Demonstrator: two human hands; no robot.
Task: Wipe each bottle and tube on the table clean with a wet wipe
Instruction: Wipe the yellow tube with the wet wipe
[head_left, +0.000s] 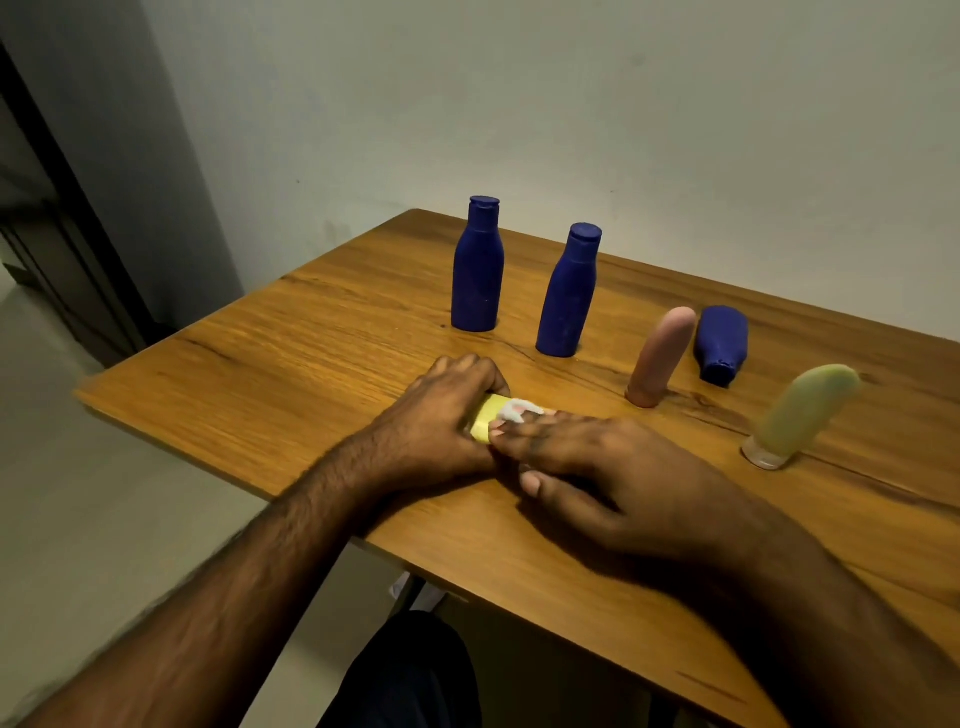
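A plain room in a home, by the look of it: a wood-grain laminate desk stands in a corner against a bare off-white painted wall, a dark door frame opens at the left, and pale floor tiles lie beneath.

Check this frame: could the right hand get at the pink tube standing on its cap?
Probably yes. The right hand rests near the pink tube, with only bare table between them, though it now presses a wipe.
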